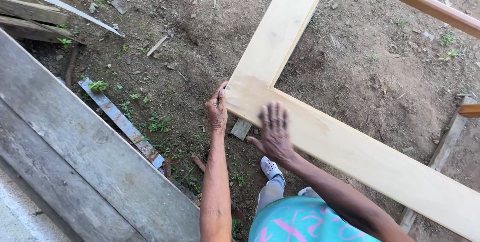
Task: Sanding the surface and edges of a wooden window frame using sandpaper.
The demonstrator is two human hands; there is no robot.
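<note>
A pale wooden frame [280,37] lies raised above the dirt ground, its corner close in front of me. My left hand [217,108] grips the outer edge of that corner, fingers curled on the side. My right hand [274,132] lies flat on the top face of the near rail, fingers spread and a little blurred, with something small and dark under the fingertips that I cannot make out. Below the frame I see my white shoe [270,167] and teal patterned clothing [300,222].
Weathered grey planks [85,172] run diagonally at the left. A rusty metal strip [122,122] lies on the dirt beside them. A small wood block [241,128] sits under the frame's corner. A reddish-brown rail [425,3] crosses the top right. Scraps and weeds dot the ground.
</note>
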